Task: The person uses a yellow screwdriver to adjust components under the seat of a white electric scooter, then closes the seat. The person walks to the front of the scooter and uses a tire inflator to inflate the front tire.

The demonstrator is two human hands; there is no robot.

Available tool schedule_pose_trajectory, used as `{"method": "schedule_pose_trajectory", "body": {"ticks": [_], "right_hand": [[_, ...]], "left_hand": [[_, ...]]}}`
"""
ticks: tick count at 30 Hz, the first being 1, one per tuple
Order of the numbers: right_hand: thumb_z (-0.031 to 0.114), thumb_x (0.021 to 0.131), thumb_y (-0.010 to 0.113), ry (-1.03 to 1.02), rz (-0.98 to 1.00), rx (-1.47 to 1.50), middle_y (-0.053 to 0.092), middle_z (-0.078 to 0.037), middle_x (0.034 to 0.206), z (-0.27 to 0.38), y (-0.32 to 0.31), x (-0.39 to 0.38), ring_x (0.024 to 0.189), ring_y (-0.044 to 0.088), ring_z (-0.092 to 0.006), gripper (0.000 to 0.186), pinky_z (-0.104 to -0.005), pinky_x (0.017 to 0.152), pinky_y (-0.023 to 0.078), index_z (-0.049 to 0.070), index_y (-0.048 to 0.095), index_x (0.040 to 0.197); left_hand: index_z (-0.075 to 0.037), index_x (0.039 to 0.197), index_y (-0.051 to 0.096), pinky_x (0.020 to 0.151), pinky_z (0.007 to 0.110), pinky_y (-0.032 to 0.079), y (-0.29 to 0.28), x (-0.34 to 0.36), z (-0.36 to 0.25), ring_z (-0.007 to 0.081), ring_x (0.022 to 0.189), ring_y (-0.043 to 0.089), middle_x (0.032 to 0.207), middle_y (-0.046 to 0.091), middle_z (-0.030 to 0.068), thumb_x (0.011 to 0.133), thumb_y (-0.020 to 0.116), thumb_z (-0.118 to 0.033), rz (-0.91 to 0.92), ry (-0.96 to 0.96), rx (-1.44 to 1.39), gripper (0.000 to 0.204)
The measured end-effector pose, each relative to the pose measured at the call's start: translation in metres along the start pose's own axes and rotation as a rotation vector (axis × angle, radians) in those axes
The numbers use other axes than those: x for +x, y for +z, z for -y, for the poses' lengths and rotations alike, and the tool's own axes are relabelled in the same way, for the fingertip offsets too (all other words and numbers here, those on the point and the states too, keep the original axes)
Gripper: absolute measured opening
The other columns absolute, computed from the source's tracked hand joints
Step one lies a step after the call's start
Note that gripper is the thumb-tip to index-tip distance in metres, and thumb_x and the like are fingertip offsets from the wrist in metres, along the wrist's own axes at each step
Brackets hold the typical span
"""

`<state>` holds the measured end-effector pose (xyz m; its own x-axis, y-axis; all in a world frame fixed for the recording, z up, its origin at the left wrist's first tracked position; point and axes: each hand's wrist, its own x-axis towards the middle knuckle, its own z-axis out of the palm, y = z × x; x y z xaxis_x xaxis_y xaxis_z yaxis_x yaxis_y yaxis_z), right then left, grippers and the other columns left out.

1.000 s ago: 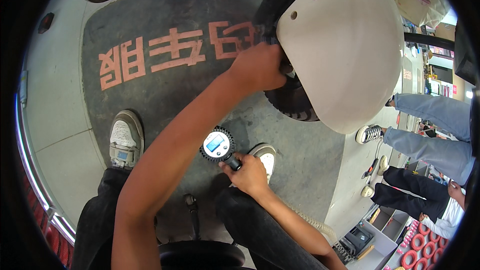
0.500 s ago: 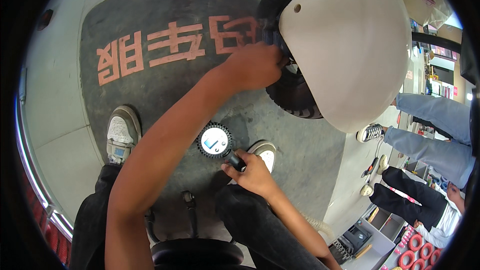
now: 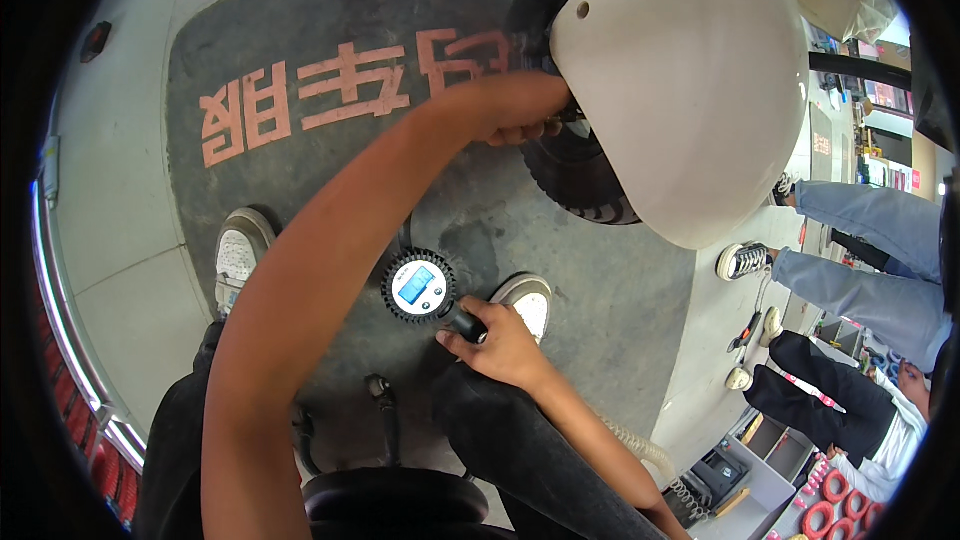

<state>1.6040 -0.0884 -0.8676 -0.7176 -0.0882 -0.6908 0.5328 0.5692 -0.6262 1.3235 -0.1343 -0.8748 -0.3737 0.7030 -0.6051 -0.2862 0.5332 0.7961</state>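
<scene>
My right hand (image 3: 508, 345) is closed round the black grip of a digital tire pressure gauge (image 3: 432, 302). The gauge has a round white face, a lit blue display and a ribbed black rim. My left hand (image 3: 528, 108) reaches in beside a black knobbly tire (image 3: 580, 175), next to the edge of a large cream-white fender (image 3: 690, 90). Its fingers are curled under; the fender edge and the wrist hide the fingertips and whatever they hold. A short piece of dark hose shows above the gauge, partly behind my left forearm.
A dark floor mat (image 3: 330, 175) with orange characters lies under my shoes. Below me is a round black stool (image 3: 395, 500). A coiled pale hose (image 3: 640, 448) runs at lower right. Other people's legs (image 3: 860, 210) and red rings (image 3: 833, 485) are at the right.
My left hand has turned and gone further in beside the fender, its curled fingers now showing below. The gauge face has tilted and its blue display shows more fully. My right hand keeps its grip.
</scene>
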Motion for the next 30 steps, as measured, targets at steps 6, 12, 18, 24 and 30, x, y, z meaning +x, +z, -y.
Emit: {"method": "schedule_pose_trajectory", "body": {"ticks": [6,12,18,24,30], "right_hand": [[0.026,0.086,0.078,0.038,-0.015,-0.008,0.064,-0.017,0.069,0.001,0.000,0.003,0.066,0.065,-0.0295,0.032,-0.0404,0.067,0.050,-0.001,0.065,0.099],[0.031,0.086,0.076,0.035,-0.006,0.024,0.067,-0.021,0.073,0.001,0.000,0.007,0.073,0.069,-0.0388,0.038,-0.0450,0.071,0.053,-0.001,0.066,0.105],[0.035,0.085,0.076,0.108,-0.070,-0.020,0.070,-0.022,0.075,0.009,0.004,0.010,0.079,0.071,-0.0424,0.037,-0.0474,0.075,0.056,0.003,0.072,0.102],[0.036,0.084,0.077,0.223,-0.168,-0.218,0.071,-0.019,0.074,0.014,0.008,0.012,0.080,0.071,-0.0398,0.031,-0.0477,0.077,0.057,0.008,0.076,0.097],[0.037,0.084,0.079,0.181,-0.232,-0.244,0.067,-0.017,0.065,0.005,0.015,0.013,0.068,0.070,-0.0366,0.032,-0.0448,0.067,0.055,0.006,0.074,0.088]], "left_hand": [[-0.006,0.100,0.075,0.077,0.047,0.059,0.036,-0.002,0.030,0.0391,0.089,0.073,0.092,0.074,0.0191,0.089,0.055,-0.030,-0.573,0.544,0.716,0.033],[-0.013,0.098,0.078,0.074,0.046,0.059,0.042,-0.029,-0.002,0.0378,0.087,0.074,0.094,0.076,0.0170,0.083,0.057,-0.024,-0.502,0.240,0.629,0.028],[-0.014,0.090,0.079,0.068,0.044,0.059,0.041,-0.028,0.003,0.0358,0.080,0.074,0.085,0.075,0.0149,0.078,0.061,-0.020,-0.547,0.334,0.662,0.022],[-0.013,0.089,0.079,0.067,0.045,0.059,0.042,-0.023,0.006,0.0362,0.078,0.074,0.082,0.074,0.0158,0.076,0.063,-0.020,-0.575,0.371,0.663,0.022],[-0.007,0.074,0.072,0.057,0.046,0.055,0.044,-0.021,0.013,0.0386,0.064,0.068,0.070,0.068,0.0170,0.076,0.066,-0.016,-0.680,0.502,0.620,0.011]]}}
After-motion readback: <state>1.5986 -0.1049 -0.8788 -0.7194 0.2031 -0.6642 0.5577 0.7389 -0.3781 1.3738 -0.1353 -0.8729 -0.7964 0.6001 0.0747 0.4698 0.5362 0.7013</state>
